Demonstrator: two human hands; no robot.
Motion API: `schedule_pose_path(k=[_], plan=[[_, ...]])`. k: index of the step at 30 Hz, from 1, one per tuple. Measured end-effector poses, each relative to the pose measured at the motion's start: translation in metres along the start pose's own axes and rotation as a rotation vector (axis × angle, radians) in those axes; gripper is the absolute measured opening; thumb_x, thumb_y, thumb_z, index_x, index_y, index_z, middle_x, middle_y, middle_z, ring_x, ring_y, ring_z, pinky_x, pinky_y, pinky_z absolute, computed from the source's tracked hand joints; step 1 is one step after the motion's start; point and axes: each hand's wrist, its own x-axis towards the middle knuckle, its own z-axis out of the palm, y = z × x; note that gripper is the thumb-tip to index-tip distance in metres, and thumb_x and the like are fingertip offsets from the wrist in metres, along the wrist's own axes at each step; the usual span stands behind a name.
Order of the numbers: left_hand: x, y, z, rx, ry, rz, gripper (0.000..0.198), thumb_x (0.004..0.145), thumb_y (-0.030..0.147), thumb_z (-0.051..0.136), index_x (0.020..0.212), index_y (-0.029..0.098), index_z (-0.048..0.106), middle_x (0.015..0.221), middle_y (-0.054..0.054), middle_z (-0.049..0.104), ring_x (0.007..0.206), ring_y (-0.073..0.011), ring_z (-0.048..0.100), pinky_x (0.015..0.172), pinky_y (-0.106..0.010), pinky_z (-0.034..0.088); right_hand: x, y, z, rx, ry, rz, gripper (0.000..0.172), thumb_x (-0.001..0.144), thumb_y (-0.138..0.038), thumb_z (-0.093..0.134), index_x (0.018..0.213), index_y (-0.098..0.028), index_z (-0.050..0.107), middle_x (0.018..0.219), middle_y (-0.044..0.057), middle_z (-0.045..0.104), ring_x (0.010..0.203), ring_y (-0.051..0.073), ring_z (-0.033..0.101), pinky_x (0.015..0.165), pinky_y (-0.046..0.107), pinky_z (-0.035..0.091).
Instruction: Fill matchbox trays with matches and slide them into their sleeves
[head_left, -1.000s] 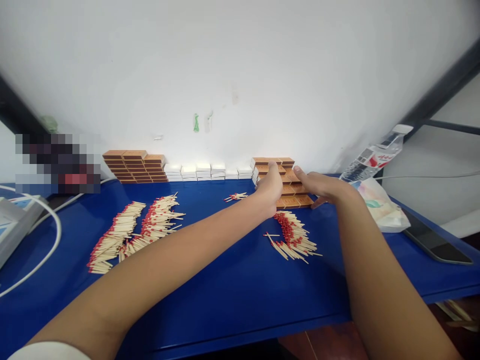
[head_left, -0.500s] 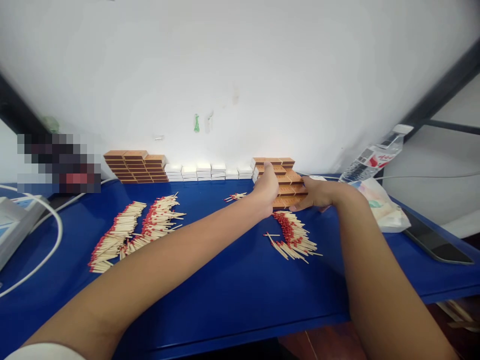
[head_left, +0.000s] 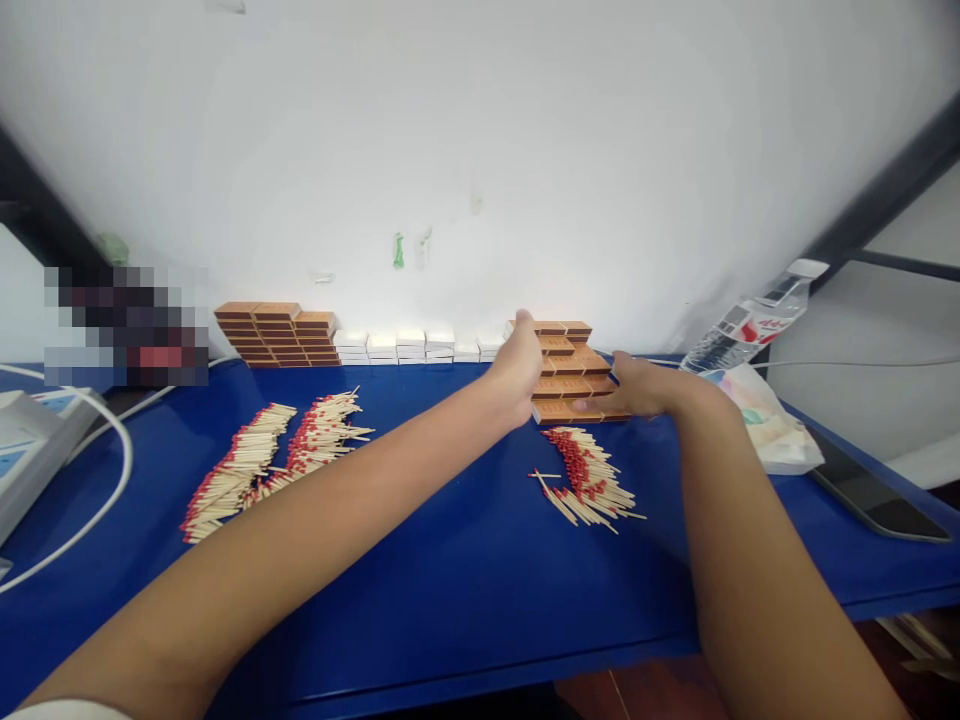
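Note:
Stepped rows of brown matchboxes [head_left: 574, 387] stand against the wall between my two hands. My left hand [head_left: 517, 370] is at the left side of this stack, thumb pointing up and apart; its other fingers are mostly hidden. At the right end is my right hand [head_left: 636, 385], fingers spread, with the thumb across the front row and another finger higher up by the row behind. Just in front of the boxes lies a curved pile of red-tipped matches [head_left: 589, 475].
More brown matchboxes [head_left: 277, 335] are stacked at the left, with low stacks of white boxes [head_left: 411, 345] beside them. Two match piles [head_left: 251, 455] lie left. A plastic bottle [head_left: 750, 320], tissue pack [head_left: 772, 425] and phone [head_left: 877, 490] are right. A power strip [head_left: 45, 440] sits far left.
My left hand has shifted a little left, its thumb away from the box fronts. More of the front matchbox row shows. Some loose matches are now hidden behind my left arm. The view has shifted slightly.

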Motion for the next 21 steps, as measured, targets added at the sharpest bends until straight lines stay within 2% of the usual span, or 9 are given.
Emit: schedule_pose_path(k=[2,3,5,7,9,11,14,17,21], plan=[[-0.017,0.019,-0.013,0.035,0.114,0.133,0.039,0.109,0.052,0.058,0.13,0.021,0.071,0.128,-0.014,0.078,0.138,-0.0347,0.067,0.114,-0.048,0.058,-0.001,-0.001,-0.002,-0.031,0.142,0.012,0.101,0.077,-0.071,0.085,0.15,-0.009,0.054,0.147,0.033,0.063,0.129,0.046,0.067,0.095,0.052,0.059],[-0.028,0.029,-0.022,0.049,0.17,0.215,0.033,0.108,0.044,0.064,0.129,0.021,0.071,0.13,-0.012,0.077,0.141,-0.0324,0.065,0.118,-0.046,0.055,-0.003,-0.004,-0.003,-0.035,0.244,0.007,0.092,0.084,-0.069,0.08,0.148,-0.008,0.056,0.144,0.033,0.065,0.129,0.046,0.067,0.098,0.053,0.057],[-0.052,0.046,-0.044,0.067,0.238,0.371,0.019,0.108,0.03,0.064,0.12,0.021,0.076,0.133,-0.007,0.076,0.139,-0.023,0.066,0.121,-0.038,0.052,-0.007,-0.014,-0.004,-0.017,0.47,-0.037,0.066,0.096,-0.058,0.068,0.141,-0.01,0.063,0.137,0.028,0.07,0.125,0.044,0.068,0.1,0.053,0.055],[-0.08,0.058,-0.071,0.195,0.28,0.572,0.016,0.105,0.032,0.07,0.106,0.02,0.08,0.126,-0.008,0.079,0.125,-0.0205,0.072,0.114,-0.037,0.057,-0.013,-0.03,-0.003,0.035,0.66,-0.139,0.039,0.102,-0.044,0.059,0.125,-0.015,0.072,0.126,0.022,0.076,0.117,0.041,0.071,0.1,0.052,0.054],[-0.107,0.062,-0.101,0.418,0.379,0.691,0.019,0.092,0.041,0.085,0.098,0.023,0.083,0.11,-0.006,0.082,0.108,-0.0215,0.076,0.102,-0.038,0.062,-0.019,-0.049,0.001,0.099,0.766,-0.312,0.027,0.104,-0.035,0.054,0.109,-0.019,0.075,0.114,0.018,0.078,0.109,0.037,0.072,0.098,0.049,0.053],[-0.129,0.059,-0.132,0.702,0.385,0.738,0.021,0.088,0.046,0.088,0.093,0.026,0.083,0.1,-0.004,0.083,0.096,-0.0224,0.077,0.091,-0.037,0.064,-0.022,-0.067,0.01,0.136,0.783,-0.517,0.024,0.104,-0.03,0.054,0.102,-0.02,0.075,0.107,0.016,0.078,0.104,0.034,0.071,0.095,0.046,0.053],[-0.149,0.049,-0.175,1.127,0.319,0.889,0.019,0.099,0.045,0.074,0.092,0.029,0.083,0.091,-0.003,0.083,0.085,-0.0219,0.076,0.082,-0.036,0.063,-0.023,-0.086,0.028,0.107,0.724,-0.732,0.022,0.104,-0.025,0.054,0.097,-0.021,0.075,0.101,0.014,0.079,0.1,0.033,0.069,0.092,0.045,0.052],[-0.152,0.042,-0.204,1.409,0.072,1.061,0.017,0.103,0.035,0.067,0.099,0.03,0.082,0.091,-0.003,0.084,0.085,-0.0227,0.077,0.082,-0.038,0.064,-0.018,-0.095,0.042,-0.043,0.676,-0.789,0.025,0.106,-0.022,0.054,0.096,-0.022,0.077,0.095,0.011,0.078,0.096,0.031,0.066,0.089,0.044,0.05],[-0.147,0.039,-0.22,1.537,0.02,1.171,0.018,0.105,0.026,0.064,0.101,0.03,0.08,0.092,-0.001,0.084,0.084,-0.0218,0.079,0.088,-0.041,0.065,-0.004,-0.11,0.043,-0.273,0.647,-0.751,0.026,0.107,-0.02,0.055,0.098,-0.02,0.079,0.097,0.013,0.076,0.1,0.032,0.063,0.089,0.043,0.047]])
